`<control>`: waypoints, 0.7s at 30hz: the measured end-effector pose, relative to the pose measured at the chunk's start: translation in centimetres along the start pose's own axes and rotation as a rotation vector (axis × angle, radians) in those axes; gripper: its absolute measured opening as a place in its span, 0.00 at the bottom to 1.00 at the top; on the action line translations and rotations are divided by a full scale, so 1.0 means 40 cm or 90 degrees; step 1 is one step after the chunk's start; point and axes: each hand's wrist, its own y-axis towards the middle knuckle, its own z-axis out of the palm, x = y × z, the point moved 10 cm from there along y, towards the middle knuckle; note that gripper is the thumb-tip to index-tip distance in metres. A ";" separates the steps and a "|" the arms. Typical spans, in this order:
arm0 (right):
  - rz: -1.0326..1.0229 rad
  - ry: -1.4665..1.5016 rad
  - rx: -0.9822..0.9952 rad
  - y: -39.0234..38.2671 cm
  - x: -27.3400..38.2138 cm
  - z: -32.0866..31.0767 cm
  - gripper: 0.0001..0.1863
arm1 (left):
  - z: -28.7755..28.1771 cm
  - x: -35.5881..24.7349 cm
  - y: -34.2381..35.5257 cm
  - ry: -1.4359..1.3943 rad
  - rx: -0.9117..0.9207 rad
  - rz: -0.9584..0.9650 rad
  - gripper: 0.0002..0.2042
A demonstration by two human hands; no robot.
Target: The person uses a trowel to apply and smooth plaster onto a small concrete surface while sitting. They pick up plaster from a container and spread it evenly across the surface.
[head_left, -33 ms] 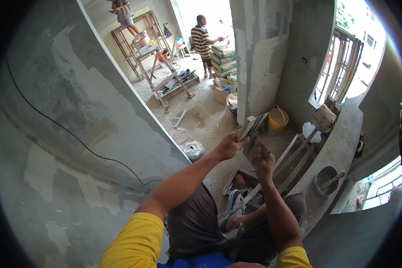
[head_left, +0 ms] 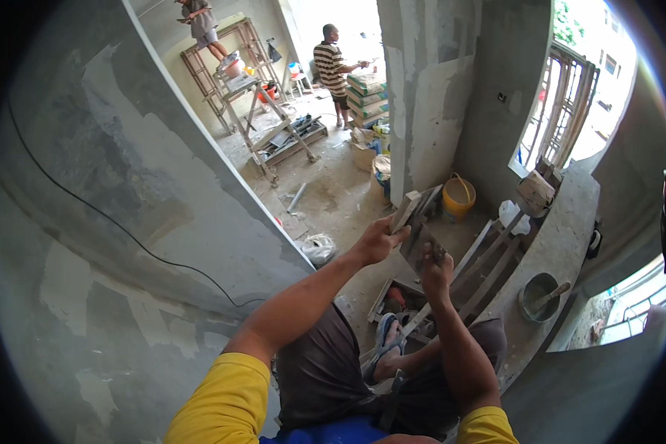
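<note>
My left hand [head_left: 377,240] is closed around a pale wooden strip [head_left: 405,211], in front of my knees. Beyond the strip a narrow grey flat piece shows, and I cannot tell whether the two are joined. In my right hand [head_left: 437,275] is the handle of a flat plastering trowel [head_left: 413,254], its dull metal blade tilted toward the strip and close to my left fingers. Below both hands, my sandalled foot [head_left: 387,333] rests beside a tray [head_left: 382,300] with a red object in it.
On the curved ledge [head_left: 570,222] at right sits a dark bucket [head_left: 527,302] with a handled tool inside. A yellow bucket [head_left: 460,210] stands by the pillar. Plastered wall [head_left: 126,222] rises at left. Beyond are stacked bags [head_left: 367,106], a wooden trestle [head_left: 277,111] and two people.
The whole view has shifted very slightly. Both hands keep the same hold and nearly the same position.
</note>
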 end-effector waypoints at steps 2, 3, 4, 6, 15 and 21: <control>-0.001 -0.016 -0.008 -0.003 0.009 0.006 0.09 | -0.011 0.036 0.004 -0.010 -0.011 -0.038 0.15; -0.018 -0.057 -0.007 -0.003 0.022 0.007 0.08 | -0.012 0.039 0.011 -0.006 -0.015 -0.022 0.14; -0.034 -0.098 -0.007 -0.003 0.033 0.007 0.08 | -0.018 0.032 0.013 0.038 -0.027 0.018 0.13; -0.028 -0.103 -0.010 0.010 0.002 -0.004 0.07 | -0.009 0.008 0.015 0.067 -0.016 0.044 0.16; -0.105 -0.024 0.011 0.013 0.012 0.010 0.07 | -0.014 0.022 0.016 0.047 -0.024 0.002 0.16; -0.061 -0.064 0.033 0.006 0.031 0.012 0.08 | -0.007 0.019 0.007 0.022 0.004 -0.023 0.18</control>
